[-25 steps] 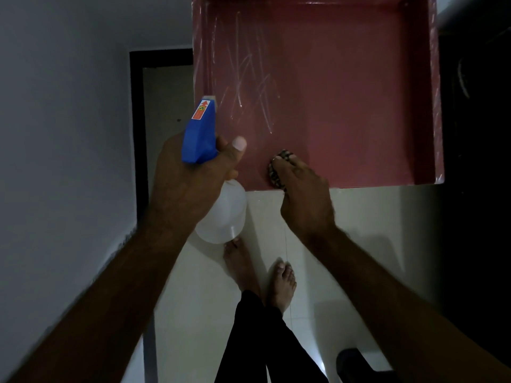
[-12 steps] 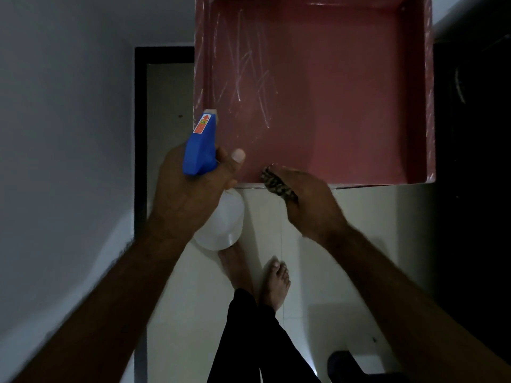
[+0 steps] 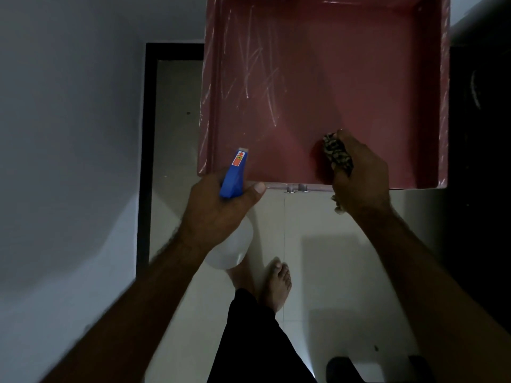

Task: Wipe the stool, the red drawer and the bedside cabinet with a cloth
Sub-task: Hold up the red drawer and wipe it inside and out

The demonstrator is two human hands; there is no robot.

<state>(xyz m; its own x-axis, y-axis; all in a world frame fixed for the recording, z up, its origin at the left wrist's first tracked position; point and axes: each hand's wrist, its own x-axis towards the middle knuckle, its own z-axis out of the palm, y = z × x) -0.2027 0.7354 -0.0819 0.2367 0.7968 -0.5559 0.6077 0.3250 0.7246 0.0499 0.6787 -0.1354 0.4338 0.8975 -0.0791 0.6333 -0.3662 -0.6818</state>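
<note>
Patterned cloth (image 3: pixel 338 154) is resting inside the red drawer (image 3: pixel 345 78), toward its near right corner, bunched in your right hand (image 3: pixel 359 178), fingers curling round it. Your left hand (image 3: pixel 218 214) is gripping a spray bottle (image 3: pixel 234 175) at the drawer's near left corner.

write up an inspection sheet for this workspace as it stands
surface: red drawer pulled open, pale streaks on the left of its floor
job's things: patterned cloth pressed on the drawer floor near the front
clutter: nothing seen
hands: right hand grips the cloth; left hand holds a spray bottle at the drawer's front left corner
cables: nothing seen
surroundings: dim room; grey wall on the left, dark door frame, pale tiled floor, bare feet
</note>
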